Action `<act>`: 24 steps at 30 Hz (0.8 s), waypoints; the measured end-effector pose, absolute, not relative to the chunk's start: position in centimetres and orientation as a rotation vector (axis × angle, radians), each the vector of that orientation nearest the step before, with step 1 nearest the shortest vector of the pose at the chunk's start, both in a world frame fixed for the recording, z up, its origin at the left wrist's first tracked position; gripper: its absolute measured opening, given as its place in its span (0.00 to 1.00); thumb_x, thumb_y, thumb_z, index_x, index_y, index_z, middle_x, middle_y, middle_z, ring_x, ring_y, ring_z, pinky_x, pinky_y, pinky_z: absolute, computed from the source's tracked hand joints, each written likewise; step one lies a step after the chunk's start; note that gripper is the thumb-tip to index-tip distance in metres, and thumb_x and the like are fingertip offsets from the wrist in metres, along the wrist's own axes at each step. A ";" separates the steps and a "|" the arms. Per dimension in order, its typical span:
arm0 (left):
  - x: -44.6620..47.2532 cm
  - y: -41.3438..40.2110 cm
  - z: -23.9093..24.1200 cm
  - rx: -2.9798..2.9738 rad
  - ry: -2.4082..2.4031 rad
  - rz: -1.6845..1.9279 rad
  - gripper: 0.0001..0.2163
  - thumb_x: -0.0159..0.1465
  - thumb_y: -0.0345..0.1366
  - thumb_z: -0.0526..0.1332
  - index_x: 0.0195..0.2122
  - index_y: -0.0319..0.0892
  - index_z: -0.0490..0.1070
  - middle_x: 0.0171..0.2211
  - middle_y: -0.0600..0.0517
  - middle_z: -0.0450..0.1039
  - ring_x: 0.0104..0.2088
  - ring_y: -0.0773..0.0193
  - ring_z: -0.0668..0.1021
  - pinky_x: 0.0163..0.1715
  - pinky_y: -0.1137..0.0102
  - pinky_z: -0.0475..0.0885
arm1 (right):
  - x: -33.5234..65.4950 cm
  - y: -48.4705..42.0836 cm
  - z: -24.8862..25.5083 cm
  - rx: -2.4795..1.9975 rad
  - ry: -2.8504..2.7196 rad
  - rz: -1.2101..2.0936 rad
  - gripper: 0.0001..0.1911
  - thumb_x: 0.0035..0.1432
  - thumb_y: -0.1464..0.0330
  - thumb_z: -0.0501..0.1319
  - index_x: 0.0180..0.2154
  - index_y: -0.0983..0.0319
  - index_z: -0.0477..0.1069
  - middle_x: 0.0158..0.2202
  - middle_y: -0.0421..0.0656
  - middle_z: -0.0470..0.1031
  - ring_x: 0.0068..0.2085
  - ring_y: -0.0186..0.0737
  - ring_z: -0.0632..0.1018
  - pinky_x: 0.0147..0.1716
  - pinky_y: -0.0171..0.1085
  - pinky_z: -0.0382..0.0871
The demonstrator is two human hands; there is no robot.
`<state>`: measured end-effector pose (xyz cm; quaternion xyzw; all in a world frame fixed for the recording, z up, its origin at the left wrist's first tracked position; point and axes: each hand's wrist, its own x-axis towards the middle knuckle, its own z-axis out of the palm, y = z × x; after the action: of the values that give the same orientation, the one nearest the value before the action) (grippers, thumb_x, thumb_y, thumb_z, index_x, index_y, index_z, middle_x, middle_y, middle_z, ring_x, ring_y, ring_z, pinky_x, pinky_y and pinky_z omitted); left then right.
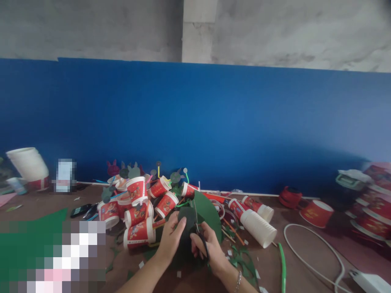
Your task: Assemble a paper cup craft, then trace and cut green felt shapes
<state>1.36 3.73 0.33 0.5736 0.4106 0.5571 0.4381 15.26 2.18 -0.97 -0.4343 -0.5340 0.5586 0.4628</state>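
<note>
My left hand point(171, 236) grips a piece of dark green paper point(187, 215) with the thumb on top. In my right hand point(209, 246) is a pair of scissors point(204, 244) with dark handles, fingers wrapped round the loops. The blades point away from me and lie at the right edge of the dark paper; whether they are parted I cannot tell. Behind and beneath them rests a larger round green sheet point(210, 213). Left of my hands lies a heap of red and white paper cups point(139, 235), some with animal-shaped cutouts point(134, 171) and straws.
Stacked white cups point(259, 228) lie to the right, near a green tube point(282, 266) and a looped white cable point(314, 228). Green paper scraps point(244, 262) litter the brown table. A red bowl point(317, 213) sits further right. A blue partition point(195, 122) stands behind.
</note>
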 end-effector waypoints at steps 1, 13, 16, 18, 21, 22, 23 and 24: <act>1.3 3.8 0.3 1.438 1.018 1.382 0.13 0.63 0.41 0.55 0.42 0.41 0.74 0.45 0.48 0.72 0.46 0.58 0.72 0.49 0.66 0.64 | 15.3 2.2 -1.1 -1.066 -1.307 1.366 0.18 0.49 0.60 0.65 0.37 0.63 0.61 0.16 0.32 0.66 0.17 0.28 0.67 0.14 0.26 0.57; 1.3 4.1 -0.2 1.344 1.017 1.443 0.14 0.60 0.43 0.57 0.39 0.40 0.76 0.42 0.47 0.73 0.45 0.55 0.72 0.48 0.63 0.65 | 15.3 2.1 -0.5 -1.110 -1.330 1.374 0.23 0.48 0.58 0.65 0.40 0.63 0.59 0.13 0.30 0.63 0.14 0.27 0.62 0.12 0.26 0.57; 1.4 4.0 0.0 1.289 1.007 1.454 0.14 0.59 0.44 0.59 0.38 0.39 0.76 0.40 0.47 0.74 0.43 0.54 0.73 0.46 0.63 0.66 | 15.3 2.2 -0.5 -1.110 -1.336 1.377 0.24 0.47 0.57 0.65 0.39 0.62 0.60 0.13 0.30 0.63 0.14 0.27 0.62 0.12 0.26 0.57; 1.4 3.9 0.1 1.276 1.002 1.452 0.14 0.59 0.44 0.58 0.38 0.39 0.75 0.38 0.47 0.74 0.42 0.55 0.73 0.45 0.64 0.67 | 15.3 2.2 -0.5 -1.129 -1.328 1.382 0.24 0.46 0.56 0.65 0.39 0.62 0.60 0.13 0.30 0.63 0.13 0.27 0.62 0.11 0.26 0.57; 1.4 3.8 0.3 1.272 1.006 1.444 0.13 0.60 0.43 0.57 0.37 0.39 0.75 0.35 0.49 0.74 0.40 0.56 0.74 0.44 0.64 0.67 | 15.2 2.1 -0.3 -1.130 -1.315 1.385 0.25 0.45 0.55 0.66 0.39 0.62 0.60 0.13 0.30 0.63 0.13 0.27 0.62 0.11 0.26 0.57; 1.4 3.8 0.4 1.280 1.004 1.438 0.13 0.61 0.43 0.57 0.38 0.39 0.74 0.35 0.49 0.74 0.40 0.57 0.74 0.43 0.65 0.67 | 15.2 2.1 -0.3 -1.121 -1.309 1.388 0.25 0.45 0.55 0.66 0.39 0.63 0.60 0.13 0.30 0.64 0.13 0.27 0.62 0.12 0.26 0.57; 1.3 3.8 0.4 1.296 1.003 1.432 0.13 0.61 0.43 0.57 0.38 0.40 0.74 0.35 0.49 0.73 0.40 0.57 0.74 0.44 0.65 0.67 | 15.2 2.0 -0.2 -1.113 -1.297 1.391 0.26 0.45 0.55 0.65 0.40 0.63 0.61 0.13 0.30 0.64 0.14 0.28 0.63 0.12 0.26 0.57; 1.3 3.8 0.5 1.321 1.001 1.423 0.13 0.61 0.43 0.56 0.37 0.40 0.74 0.35 0.49 0.73 0.41 0.57 0.73 0.44 0.65 0.66 | 15.2 1.9 -0.1 -1.105 -1.284 1.395 0.27 0.45 0.54 0.65 0.40 0.63 0.61 0.13 0.31 0.65 0.14 0.28 0.64 0.12 0.26 0.57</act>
<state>1.30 3.84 0.46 0.5368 0.4069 0.5783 0.4602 15.19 1.94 -0.08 -0.4483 -0.5205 0.5659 0.4560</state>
